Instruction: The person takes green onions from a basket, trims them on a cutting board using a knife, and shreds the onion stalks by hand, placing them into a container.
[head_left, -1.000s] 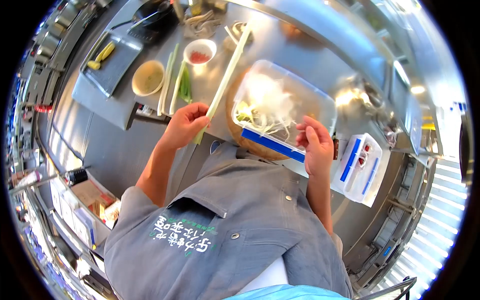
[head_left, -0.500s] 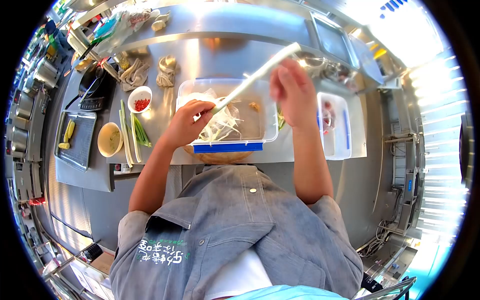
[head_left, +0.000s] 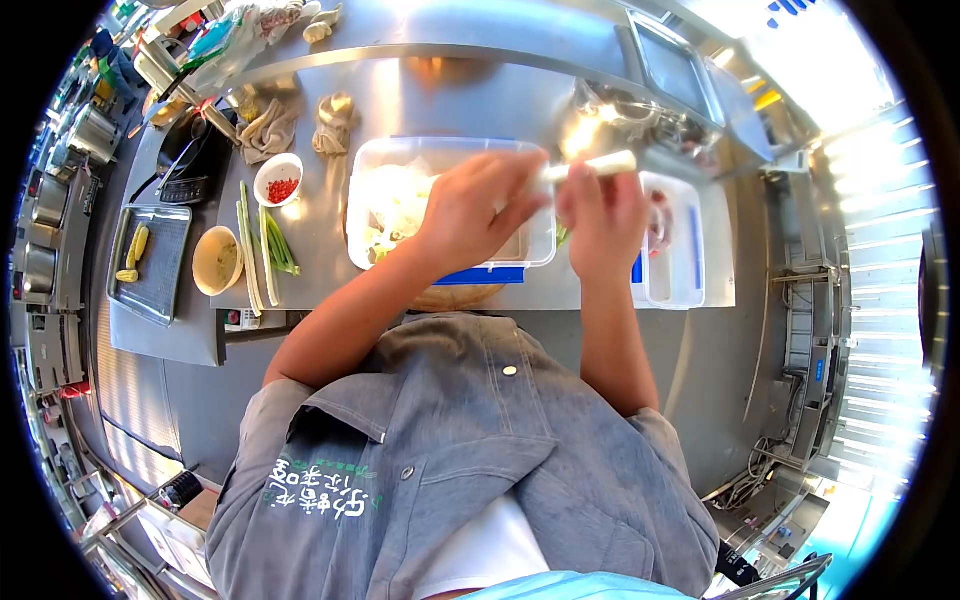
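A pale, thick green onion stalk is raised above the right side of a clear plastic tub with a blue clip. My right hand is closed around it, and its white end sticks out past the fingers. My left hand is closed at the stalk's other end, slightly blurred, hiding most of that part. Below my left arm, whitish onion pieces and peelings lie in the tub. A round wooden board shows under the tub's front edge.
Left of the tub are a white bowl of chopped red pieces, a beige bowl, green stalks and a tray with yellow corn. A second clear tub stands right. Rags lie behind.
My left hand has moved right and up along the stalk, now close to my right hand. My right hand has come down and closed on the stalk, which is nearly level.
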